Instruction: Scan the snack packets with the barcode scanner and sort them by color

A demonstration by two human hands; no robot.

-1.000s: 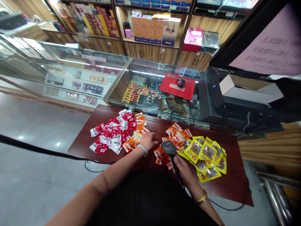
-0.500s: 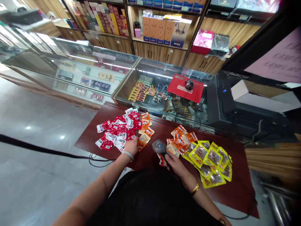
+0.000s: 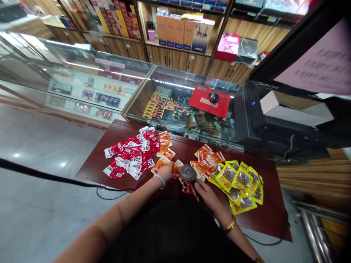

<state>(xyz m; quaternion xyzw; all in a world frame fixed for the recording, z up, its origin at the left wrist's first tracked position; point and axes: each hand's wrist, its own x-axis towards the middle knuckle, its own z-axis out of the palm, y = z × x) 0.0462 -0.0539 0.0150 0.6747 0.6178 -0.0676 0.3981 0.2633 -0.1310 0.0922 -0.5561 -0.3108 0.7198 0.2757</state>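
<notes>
My left hand point(image 3: 166, 172) is closed on a small orange snack packet point(image 3: 178, 165), close to the scanner's head. In my right hand point(image 3: 205, 193) is a dark handheld barcode scanner point(image 3: 188, 172), its head pointing away from me. Left of my left hand lies a heap of red and white packets point(image 3: 131, 153), with a short row of orange packets point(image 3: 164, 144) along its right side. Beyond the scanner, a pile of orange packets point(image 3: 207, 160) touches a pile of yellow packets point(image 3: 241, 184). Some red-orange packets point(image 3: 186, 186) lie partly hidden beneath the scanner.
The dark red tabletop point(image 3: 93, 160) stands against a glass display case point(image 3: 137, 91). On the glass are a red mat point(image 3: 200, 102) and a computer mouse point(image 3: 214, 96). A black machine point(image 3: 246, 120) with a white box point(image 3: 296, 109) stands right. A black cable point(image 3: 55, 176) crosses the left side.
My left hand has moved right from beside the red packets to the scanner, bringing an orange packet. The scanner's blue light no longer shows. The view has shifted slightly.
</notes>
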